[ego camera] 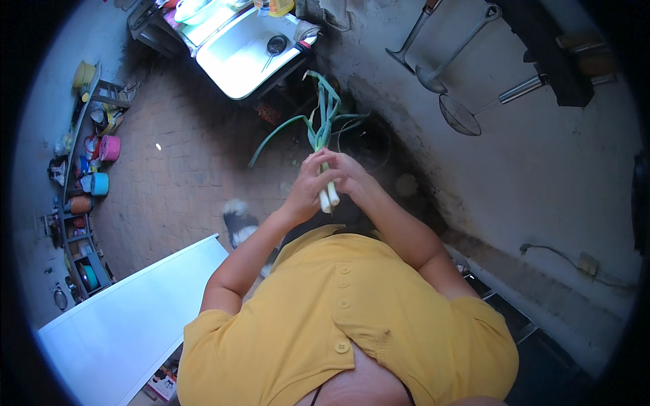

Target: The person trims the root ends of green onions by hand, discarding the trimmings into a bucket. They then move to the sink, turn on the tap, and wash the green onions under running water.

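Between my two hands is a small bunch of green onions (325, 127), held upright in the picture in front of my yellow shirt. The white stalk ends point toward my body and the long green leaves spread away, one bending out to the left. My left hand (305, 187) has its fingers laid across the white stalks. My right hand (351, 172) closes on the bunch from the other side, its fingers meeting those of the left where white turns green. Some fingertips are hidden behind the stalks and the other hand.
Ahead stands a white sink (228, 61) with a small ladle (277, 45) in it. A skimmer (459, 115) and other utensils hang on the right wall. A white tabletop (132, 314) is at lower left; a black-and-white furry animal (241, 223) is on the brick floor by my left arm.
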A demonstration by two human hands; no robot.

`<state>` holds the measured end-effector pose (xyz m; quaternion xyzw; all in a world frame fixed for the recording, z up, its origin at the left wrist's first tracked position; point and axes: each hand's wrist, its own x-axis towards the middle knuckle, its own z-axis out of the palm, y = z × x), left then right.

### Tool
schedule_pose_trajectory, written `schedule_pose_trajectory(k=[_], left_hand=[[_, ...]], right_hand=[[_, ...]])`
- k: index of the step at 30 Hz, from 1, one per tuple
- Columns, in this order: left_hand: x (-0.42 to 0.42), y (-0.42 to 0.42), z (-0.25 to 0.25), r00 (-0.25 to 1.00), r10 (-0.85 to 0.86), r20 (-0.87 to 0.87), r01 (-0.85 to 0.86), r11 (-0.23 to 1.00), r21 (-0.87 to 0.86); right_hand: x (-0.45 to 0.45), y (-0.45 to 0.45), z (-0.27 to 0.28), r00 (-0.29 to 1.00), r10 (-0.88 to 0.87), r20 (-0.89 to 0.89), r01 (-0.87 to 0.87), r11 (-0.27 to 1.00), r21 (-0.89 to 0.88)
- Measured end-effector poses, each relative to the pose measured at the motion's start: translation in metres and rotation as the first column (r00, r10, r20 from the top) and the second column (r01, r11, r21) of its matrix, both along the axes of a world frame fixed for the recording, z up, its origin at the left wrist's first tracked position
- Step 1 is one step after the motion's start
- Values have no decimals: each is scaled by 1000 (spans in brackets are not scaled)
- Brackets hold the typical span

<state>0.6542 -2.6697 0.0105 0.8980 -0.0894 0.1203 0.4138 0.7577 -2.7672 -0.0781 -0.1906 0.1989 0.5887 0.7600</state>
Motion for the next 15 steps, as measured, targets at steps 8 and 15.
schedule_pose_trajectory(k=[8, 15], left_hand=[[-1, 57, -14, 638, 41, -769, -725, 368, -582], [86, 98, -46, 522, -488, -699, -777, 66, -626]], right_hand=[[-12, 23, 19, 948, -249, 198, 278, 951, -133], [-52, 44, 43, 907, 13, 420, 81, 975, -205]])
